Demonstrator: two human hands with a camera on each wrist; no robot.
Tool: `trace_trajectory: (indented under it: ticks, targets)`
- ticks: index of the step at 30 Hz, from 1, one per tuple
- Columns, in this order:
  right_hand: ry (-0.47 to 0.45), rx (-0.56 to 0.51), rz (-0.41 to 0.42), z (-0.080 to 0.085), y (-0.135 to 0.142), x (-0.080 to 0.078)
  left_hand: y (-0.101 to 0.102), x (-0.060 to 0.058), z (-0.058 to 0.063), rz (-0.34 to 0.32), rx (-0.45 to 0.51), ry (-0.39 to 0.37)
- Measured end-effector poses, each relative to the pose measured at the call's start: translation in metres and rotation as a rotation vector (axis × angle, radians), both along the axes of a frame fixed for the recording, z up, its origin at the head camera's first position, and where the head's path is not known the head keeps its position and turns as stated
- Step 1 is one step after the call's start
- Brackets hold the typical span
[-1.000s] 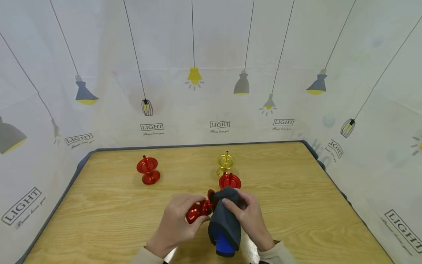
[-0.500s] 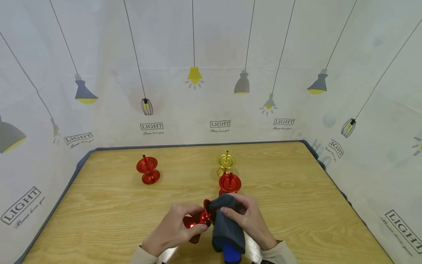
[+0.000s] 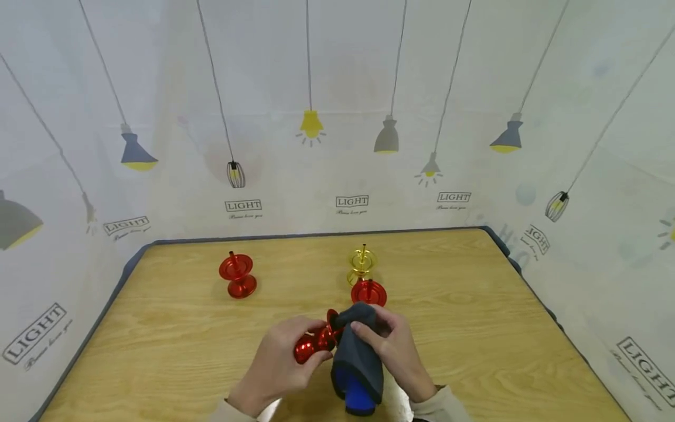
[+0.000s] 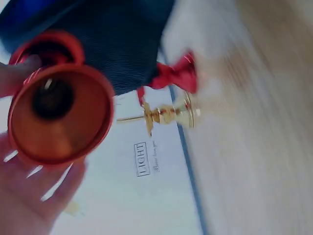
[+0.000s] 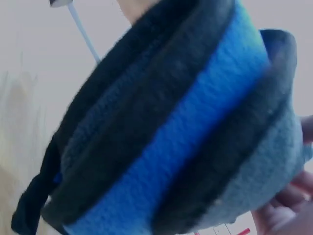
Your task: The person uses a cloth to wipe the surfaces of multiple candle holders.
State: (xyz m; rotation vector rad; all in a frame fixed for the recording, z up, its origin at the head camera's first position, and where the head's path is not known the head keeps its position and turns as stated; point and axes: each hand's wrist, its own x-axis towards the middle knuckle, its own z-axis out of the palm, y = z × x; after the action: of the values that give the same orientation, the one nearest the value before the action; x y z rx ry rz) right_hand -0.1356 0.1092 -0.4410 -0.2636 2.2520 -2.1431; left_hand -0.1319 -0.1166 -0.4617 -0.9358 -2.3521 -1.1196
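Note:
My left hand [image 3: 282, 357] grips a red metallic candlestick [image 3: 306, 348] by its lower part, tilted on its side above the table. In the left wrist view the hollow underside of the candlestick [image 4: 73, 127] faces the camera. My right hand [image 3: 394, 349] pinches a dark grey-blue cloth [image 3: 358, 354], pressed around the candlestick's dish and spike end, which the cloth partly hides. Bright blue fabric on the folded cloth [image 5: 171, 147] fills most of the right wrist view. Just beyond the hands stands another red candlestick [image 3: 369, 291], its lower part covered by the cloth.
A gold candlestick [image 3: 361, 261] stands upright behind the nearer red one. Farther left on the wooden table [image 3: 184, 340] is another upright red candlestick [image 3: 238, 275]. A white curtain printed with lamps [image 3: 285, 170] surrounds the table's back and sides.
Both hands dipped toward me with the candlestick and cloth, then came back up. The candlestick's tilt has shifted under the cloth. The standing candlesticks have stayed in place.

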Motion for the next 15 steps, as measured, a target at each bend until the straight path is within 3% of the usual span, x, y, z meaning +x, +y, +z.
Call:
trace_trajectory:
  ticks: [2,3,7,11,13,15]
  targets:
    - [-0.035,-0.032,-0.061,0.0013,-0.0035,0.0005,0.0059,0.0018,-0.0005,0.148,-0.107,0.253]
    - [-0.049,-0.051,-0.084,0.0021,-0.0053,0.0007,0.0083,0.0024,-0.0007,0.196,-0.136,0.333]
    - [-0.072,-0.094,-0.132,0.0060,-0.0103,0.0019,0.0120,0.0033,-0.0008,0.281,-0.166,0.489]
    - [-0.078,-0.094,-0.132,0.0084,-0.0108,0.0030,0.0114,0.0031,0.0004,0.282,-0.142,0.509]
    - [-0.065,-0.072,-0.106,0.0081,-0.0090,0.0031,0.0104,0.0033,0.0005,0.262,-0.117,0.463]
    - [-0.034,-0.041,-0.060,0.0060,-0.0052,0.0028,0.0082,0.0039,0.0003,0.214,-0.093,0.353]
